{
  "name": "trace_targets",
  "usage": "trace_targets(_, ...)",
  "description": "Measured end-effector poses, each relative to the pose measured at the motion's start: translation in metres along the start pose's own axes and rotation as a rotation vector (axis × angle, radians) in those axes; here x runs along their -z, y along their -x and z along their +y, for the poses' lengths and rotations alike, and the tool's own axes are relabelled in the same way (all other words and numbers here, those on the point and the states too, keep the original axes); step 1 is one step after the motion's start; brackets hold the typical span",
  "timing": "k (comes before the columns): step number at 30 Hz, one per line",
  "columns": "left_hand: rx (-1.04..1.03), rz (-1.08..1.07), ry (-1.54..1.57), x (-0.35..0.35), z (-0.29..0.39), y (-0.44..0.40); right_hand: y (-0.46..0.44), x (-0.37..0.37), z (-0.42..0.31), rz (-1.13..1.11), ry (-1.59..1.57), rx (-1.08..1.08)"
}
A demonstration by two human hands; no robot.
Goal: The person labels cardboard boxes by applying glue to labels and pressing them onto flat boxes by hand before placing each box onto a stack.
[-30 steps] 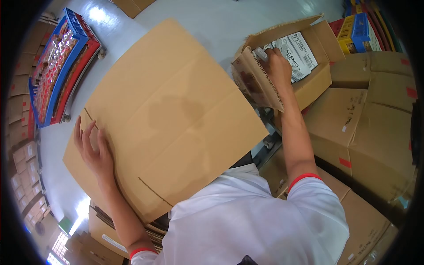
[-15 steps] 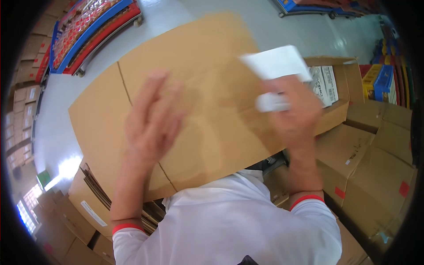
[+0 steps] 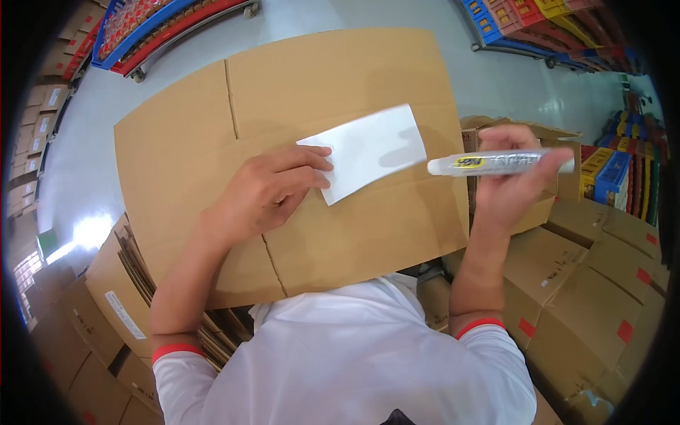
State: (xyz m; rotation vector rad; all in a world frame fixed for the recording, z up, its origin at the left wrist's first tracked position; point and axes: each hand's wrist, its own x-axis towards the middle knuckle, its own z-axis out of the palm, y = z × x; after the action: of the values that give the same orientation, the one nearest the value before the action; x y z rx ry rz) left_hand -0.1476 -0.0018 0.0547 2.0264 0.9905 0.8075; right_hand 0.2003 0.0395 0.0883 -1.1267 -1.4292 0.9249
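A large flat sheet of brown cardboard (image 3: 354, 234) lies in front of me, creased and slit on its left side. On it is a white slip of paper (image 3: 368, 152), its far corner slightly lifted. My left hand (image 3: 273, 188) has bent fingertips on the paper's left edge, holding it; the thumb is mostly hidden. Above the right side of the cardboard, my right hand (image 3: 513, 177) is closed round a glue stick (image 3: 496, 163), a pale tube with a yellow label. Its white end points left toward the paper, apart from it.
Closed cartons (image 3: 567, 276) with red stickers are stacked at my right, beside an opened carton (image 3: 559, 145). Folded cardboard (image 3: 131, 265) stands at my left. Beyond are a blue and red wheeled crate (image 3: 170, 28) and colourful stacked crates (image 3: 538, 25).
The paper has passed from my right hand down onto the cardboard, under my left fingertips. My right hand now holds the glue stick out level, and the view has shifted slightly.
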Motion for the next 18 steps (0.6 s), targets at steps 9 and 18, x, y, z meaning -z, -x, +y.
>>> trace_targets(9,-0.051,-0.106,-0.041,0.007,-0.015,-0.004,-0.004,-0.106,0.04,-0.042,-0.595,-0.283)
trace_targets(18,-0.178,-0.173,-0.487,-0.043,0.026,0.004,0.002,-0.108,0.052,-0.034,-0.582,-0.252)
